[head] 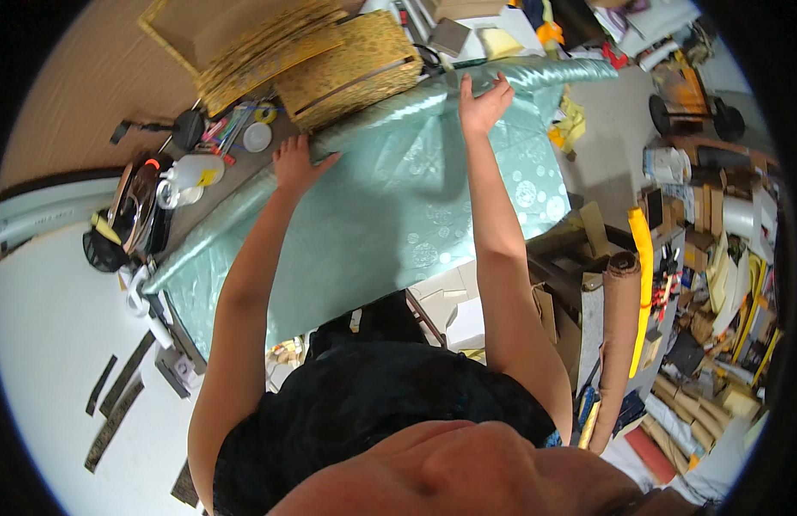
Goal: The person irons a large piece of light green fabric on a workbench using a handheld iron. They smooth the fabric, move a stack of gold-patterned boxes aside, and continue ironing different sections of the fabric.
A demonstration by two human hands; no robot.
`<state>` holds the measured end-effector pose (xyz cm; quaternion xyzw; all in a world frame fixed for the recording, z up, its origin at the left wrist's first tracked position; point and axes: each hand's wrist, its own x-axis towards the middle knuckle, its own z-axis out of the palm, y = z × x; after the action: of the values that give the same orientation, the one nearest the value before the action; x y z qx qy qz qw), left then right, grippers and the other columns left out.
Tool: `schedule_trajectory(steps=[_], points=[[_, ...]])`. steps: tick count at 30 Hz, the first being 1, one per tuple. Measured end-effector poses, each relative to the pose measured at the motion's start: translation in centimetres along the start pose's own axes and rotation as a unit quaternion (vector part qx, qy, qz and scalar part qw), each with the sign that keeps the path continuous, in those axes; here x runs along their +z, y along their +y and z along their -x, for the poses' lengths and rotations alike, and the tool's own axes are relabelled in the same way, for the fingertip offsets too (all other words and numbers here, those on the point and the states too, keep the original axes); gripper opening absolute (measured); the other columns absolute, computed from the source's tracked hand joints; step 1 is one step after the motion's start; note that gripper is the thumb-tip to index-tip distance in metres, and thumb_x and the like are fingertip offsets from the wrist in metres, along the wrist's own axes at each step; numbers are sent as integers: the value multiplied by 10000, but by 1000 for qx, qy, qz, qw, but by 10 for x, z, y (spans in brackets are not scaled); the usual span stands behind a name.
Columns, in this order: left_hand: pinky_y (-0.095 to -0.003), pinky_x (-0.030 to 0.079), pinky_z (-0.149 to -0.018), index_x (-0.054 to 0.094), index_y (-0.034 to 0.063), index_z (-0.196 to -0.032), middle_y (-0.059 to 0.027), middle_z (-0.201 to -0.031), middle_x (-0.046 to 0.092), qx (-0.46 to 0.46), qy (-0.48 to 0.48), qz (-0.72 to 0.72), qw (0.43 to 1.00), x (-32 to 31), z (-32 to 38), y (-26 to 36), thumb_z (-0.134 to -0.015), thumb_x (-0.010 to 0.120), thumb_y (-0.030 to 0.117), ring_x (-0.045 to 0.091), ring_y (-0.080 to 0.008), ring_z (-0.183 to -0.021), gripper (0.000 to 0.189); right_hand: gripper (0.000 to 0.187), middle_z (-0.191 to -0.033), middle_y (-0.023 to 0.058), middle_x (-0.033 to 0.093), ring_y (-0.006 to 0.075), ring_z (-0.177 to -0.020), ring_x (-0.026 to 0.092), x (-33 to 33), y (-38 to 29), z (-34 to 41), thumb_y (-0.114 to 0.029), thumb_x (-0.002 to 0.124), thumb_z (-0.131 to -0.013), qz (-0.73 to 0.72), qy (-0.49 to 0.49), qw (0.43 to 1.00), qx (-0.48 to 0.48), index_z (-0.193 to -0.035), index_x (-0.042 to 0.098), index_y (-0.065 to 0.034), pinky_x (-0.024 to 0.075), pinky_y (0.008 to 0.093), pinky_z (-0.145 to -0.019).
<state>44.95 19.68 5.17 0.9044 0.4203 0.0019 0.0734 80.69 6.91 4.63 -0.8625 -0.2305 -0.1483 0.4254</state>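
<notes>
A sheet of pale green satin-like fabric [360, 226] with round medallion patterns lies across the work table before me. Its far side is gathered into a loose roll [398, 111] that runs from lower left to upper right. My left hand [296, 164] rests on the left part of this roll, fingers over the top and thumb held apart. Farther right, my right hand [485, 106] touches the fabric at the roll, thumb and fingers spread. Neither hand closes around the cloth. The fabric's near edge hangs close to my body.
Gold patterned boxes [347, 68] stand just beyond the roll. A white plastic bottle [195, 171], a round white lid [257, 137] and pens sit at the left. To the right stand a brown fabric roll [621, 348] and a yellow roll [642, 290], near cluttered shelves.
</notes>
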Motion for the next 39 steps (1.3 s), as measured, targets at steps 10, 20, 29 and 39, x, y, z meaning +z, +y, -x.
schedule_trajectory(steps=[10,20,29,39], points=[[-498,395,-1015,602,36,-1228,-146,-1155,605,4,86,117,989,-11,23,6,-845,657,618,534,-343,-1152,699,187,-678,73,695,125,-592,618,-13,-62,23,-190,777,-875,-223,-134,964,58,-873,713,-14,503,291,-585],[-463,452,-911,648,39,-1107,-134,-1104,638,-28,174,275,945,-38,96,-10,-860,743,310,565,-343,-1071,379,207,-705,73,686,92,-609,604,-80,-79,53,-114,709,-938,-318,-245,906,135,-802,642,28,511,249,-600],[-399,503,-805,671,30,-1058,-141,-1018,676,-69,152,421,892,-52,150,-17,-849,760,238,618,-332,-972,308,299,-640,46,584,119,-558,556,-141,-79,136,-252,617,-1010,-109,-337,928,116,-846,614,-2,460,281,-529],[-259,499,-734,684,-1,-1051,-47,-865,700,-131,262,582,758,-99,38,-94,-977,658,236,622,-77,-811,250,252,-954,92,726,193,-881,692,-74,-174,32,-254,704,-933,-228,-294,925,-83,-1043,685,-28,542,331,-779]])
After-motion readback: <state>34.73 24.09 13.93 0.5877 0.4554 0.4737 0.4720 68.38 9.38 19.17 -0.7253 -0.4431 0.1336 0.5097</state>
